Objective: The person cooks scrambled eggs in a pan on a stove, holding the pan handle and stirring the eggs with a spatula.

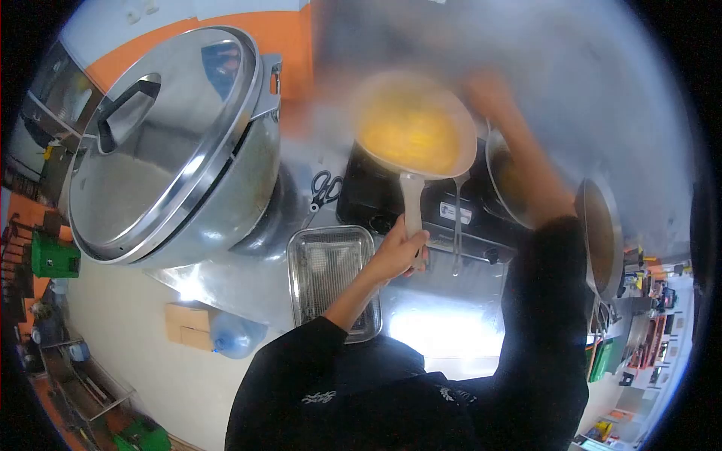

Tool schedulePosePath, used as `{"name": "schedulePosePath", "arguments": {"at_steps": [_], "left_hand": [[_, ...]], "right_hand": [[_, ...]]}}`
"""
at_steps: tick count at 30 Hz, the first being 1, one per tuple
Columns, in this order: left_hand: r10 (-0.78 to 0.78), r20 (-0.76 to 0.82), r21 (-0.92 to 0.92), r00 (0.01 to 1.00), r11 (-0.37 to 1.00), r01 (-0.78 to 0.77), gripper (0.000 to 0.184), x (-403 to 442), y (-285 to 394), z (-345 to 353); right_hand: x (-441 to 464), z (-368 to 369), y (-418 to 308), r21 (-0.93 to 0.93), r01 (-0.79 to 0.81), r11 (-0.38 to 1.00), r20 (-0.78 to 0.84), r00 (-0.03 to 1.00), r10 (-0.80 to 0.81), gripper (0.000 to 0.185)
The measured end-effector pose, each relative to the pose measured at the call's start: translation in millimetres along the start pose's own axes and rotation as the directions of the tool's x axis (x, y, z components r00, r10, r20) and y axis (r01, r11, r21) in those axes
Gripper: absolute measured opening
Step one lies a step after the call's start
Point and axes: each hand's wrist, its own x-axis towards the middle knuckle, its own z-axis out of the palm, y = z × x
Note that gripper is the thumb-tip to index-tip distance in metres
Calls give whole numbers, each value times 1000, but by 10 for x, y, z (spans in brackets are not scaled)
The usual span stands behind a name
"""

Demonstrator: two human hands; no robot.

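Note:
My left hand [398,249] is wrapped round the pale handle of a frying pan [412,197]. Yellow food [412,137], blurred by steam, lies in the pan, which is over a black stove [368,184]. My right hand [487,94] reaches past the pan's right side, above a metal pot [494,161]. Steam blurs its fingers, so I cannot make out whether they hold anything. A long-handled metal utensil [457,225] lies across the stove's front, its upper end hidden by the pan. My left forearm passes over a metal tray with a rack [307,263].
A large lidded steel pot [177,143] takes up the left of the metal counter [248,282]. Black-handled scissors [323,192] lie between it and the stove. Another wide pan [602,240] stands to the right of my right arm. A cardboard box [188,325] is on the floor.

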Motion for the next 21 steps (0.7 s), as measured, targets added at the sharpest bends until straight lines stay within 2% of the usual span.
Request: {"name": "schedulePosePath", "arguments": {"at_steps": [2, 5, 8, 11, 14, 17, 20, 21], "left_hand": [[6, 8, -12, 1000, 1000, -5, 45, 1, -10, -4], [8, 13, -17, 1000, 1000, -8, 45, 20, -35, -14], [12, 11, -12, 1000, 1000, -12, 44, 24, -51, -9], [19, 13, -26, 1000, 999, -19, 44, 1, -51, -18], [32, 26, -52, 999, 998, -31, 43, 22, -106, -48], [58, 53, -64, 997, 996, -54, 43, 35, -111, -60], [69, 54, -81, 996, 995, -65, 38, 15, -60, -40], [68, 34, -81, 997, 995, -65, 32, 4, -54, -26]], "right_hand": [[105, -11, -13, -12, 38, 999, -12, 999, -38, 22], [155, -312, -265, 61, -6, 998, -47, 999, 9, 20], [213, -328, -371, 67, 28, 997, -58, 998, -24, 17], [294, -32, -281, 32, 113, 993, -244, 964, -102, 13], [289, -265, -190, 31, 135, 990, -194, 973, -126, 12], [454, -324, -158, -37, 45, 998, 64, 997, -43, 17], [345, -451, -182, -69, 33, 997, 0, 999, -33, 23], [285, -437, -163, -2, 17, 1000, 35, 999, -16, 23]]}}
